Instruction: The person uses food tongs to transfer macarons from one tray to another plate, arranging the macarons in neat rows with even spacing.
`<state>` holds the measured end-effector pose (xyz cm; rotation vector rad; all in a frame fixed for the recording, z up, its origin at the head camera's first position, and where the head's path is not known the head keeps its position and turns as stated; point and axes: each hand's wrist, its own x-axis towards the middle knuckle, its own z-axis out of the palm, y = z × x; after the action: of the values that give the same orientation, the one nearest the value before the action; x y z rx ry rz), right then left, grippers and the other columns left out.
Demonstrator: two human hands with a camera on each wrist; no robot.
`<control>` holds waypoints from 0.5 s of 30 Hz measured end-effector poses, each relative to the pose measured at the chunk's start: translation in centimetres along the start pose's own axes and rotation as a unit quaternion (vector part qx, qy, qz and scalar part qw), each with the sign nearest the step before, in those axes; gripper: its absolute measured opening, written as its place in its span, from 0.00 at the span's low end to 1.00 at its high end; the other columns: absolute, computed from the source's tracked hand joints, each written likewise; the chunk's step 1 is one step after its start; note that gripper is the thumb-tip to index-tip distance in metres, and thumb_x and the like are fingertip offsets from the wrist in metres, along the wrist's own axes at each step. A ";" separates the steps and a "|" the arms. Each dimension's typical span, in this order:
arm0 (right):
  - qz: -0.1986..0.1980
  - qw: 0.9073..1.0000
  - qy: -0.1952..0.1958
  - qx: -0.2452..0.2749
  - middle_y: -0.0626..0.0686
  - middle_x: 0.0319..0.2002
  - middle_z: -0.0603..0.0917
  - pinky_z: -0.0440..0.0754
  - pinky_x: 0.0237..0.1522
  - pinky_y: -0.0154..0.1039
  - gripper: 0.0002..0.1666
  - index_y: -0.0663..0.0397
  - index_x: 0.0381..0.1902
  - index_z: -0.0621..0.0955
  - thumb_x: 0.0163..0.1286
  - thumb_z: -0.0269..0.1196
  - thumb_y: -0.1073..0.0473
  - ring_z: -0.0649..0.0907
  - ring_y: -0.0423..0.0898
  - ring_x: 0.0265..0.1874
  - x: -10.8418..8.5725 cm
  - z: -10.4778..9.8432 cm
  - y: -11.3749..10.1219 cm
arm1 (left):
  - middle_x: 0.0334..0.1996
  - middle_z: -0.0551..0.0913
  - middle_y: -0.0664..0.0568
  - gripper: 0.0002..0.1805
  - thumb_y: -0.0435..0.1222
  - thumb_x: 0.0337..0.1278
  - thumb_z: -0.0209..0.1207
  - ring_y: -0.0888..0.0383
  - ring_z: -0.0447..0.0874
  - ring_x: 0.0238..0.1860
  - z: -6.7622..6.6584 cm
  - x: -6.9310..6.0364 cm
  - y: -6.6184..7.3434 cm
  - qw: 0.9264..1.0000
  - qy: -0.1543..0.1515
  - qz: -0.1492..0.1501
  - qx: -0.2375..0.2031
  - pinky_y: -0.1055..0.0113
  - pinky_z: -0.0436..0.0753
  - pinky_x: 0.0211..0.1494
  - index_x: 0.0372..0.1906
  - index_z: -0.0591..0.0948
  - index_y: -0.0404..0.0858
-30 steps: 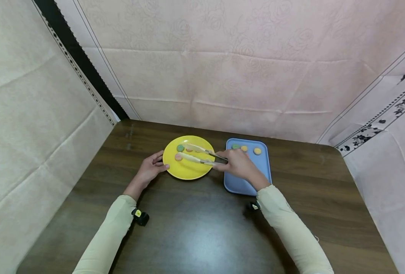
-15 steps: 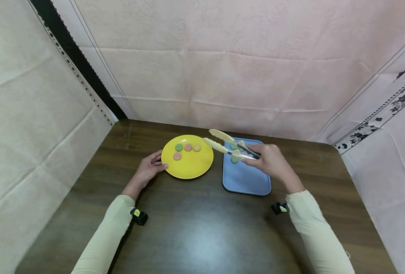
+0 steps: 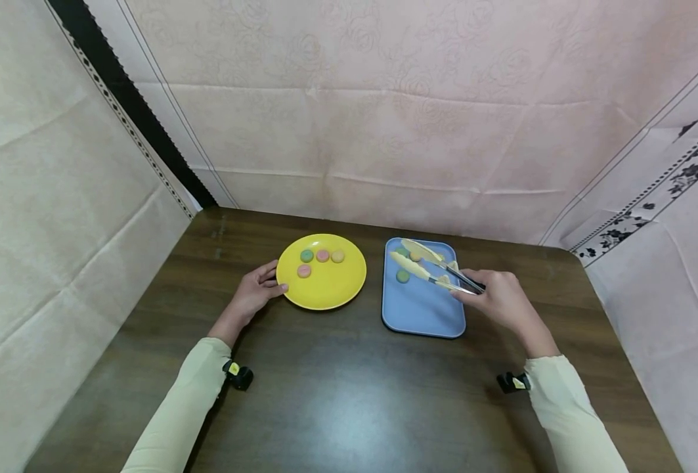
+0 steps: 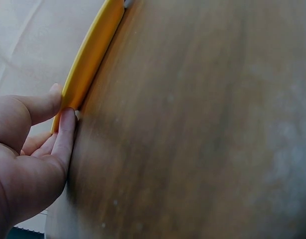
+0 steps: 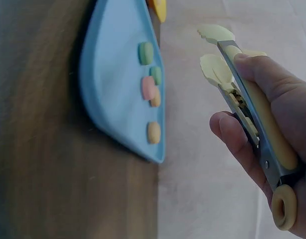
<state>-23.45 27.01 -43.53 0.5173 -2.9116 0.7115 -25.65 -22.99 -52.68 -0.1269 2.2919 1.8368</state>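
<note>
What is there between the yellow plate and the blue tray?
Only a narrow bare strip of table lies between the yellow plate and the blue tray; the head view shows this.

- No lettering, brand, number or sign can be read in any view.
- The left wrist camera [image 3: 243, 378], black, bears a small yellow patch [image 3: 234, 368]; any marking on it is too small to read.
- The right wrist camera [image 3: 508, 383], also black, bears a pale yellowish patch [image 3: 520, 382], likewise illegible.
</note>
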 end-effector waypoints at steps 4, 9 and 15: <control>0.009 1.000 -0.010 0.003 0.63 0.43 0.89 0.70 0.19 0.35 0.35 0.67 0.58 0.84 0.65 0.73 0.44 0.75 0.45 0.24 -0.8 0.6 0.9 | 0.74 0.68 0.41 0.42 0.34 0.67 0.66 0.45 0.76 0.66 0.0 0.1 0.0 1.000 0.003 -0.007 0.001 0.70 0.82 0.56 0.81 0.59 0.42; 0.024 0.999 -0.026 0.015 0.63 0.43 0.88 0.71 0.18 0.35 0.36 0.67 0.59 0.83 0.65 0.73 0.44 0.75 0.45 0.23 -1.5 1.6 1.6 | 0.74 0.69 0.41 0.42 0.34 0.67 0.66 0.45 0.76 0.66 -0.1 0.1 0.0 1.000 0.004 -0.008 0.001 0.69 0.82 0.57 0.81 0.59 0.42; 0.051 0.997 -0.051 0.030 0.59 0.42 0.87 0.70 0.18 0.35 0.37 0.67 0.61 0.82 0.65 0.73 0.43 0.74 0.45 0.23 -2.1 2.3 1.9 | 0.74 0.68 0.41 0.42 0.34 0.67 0.66 0.45 0.76 0.66 -0.1 0.1 0.0 1.000 0.002 -0.005 0.002 0.70 0.83 0.56 0.81 0.59 0.42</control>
<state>-22.16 28.20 -46.78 0.4252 -3.0384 0.8094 -25.78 -23.05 -52.67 -0.1423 2.2933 1.8277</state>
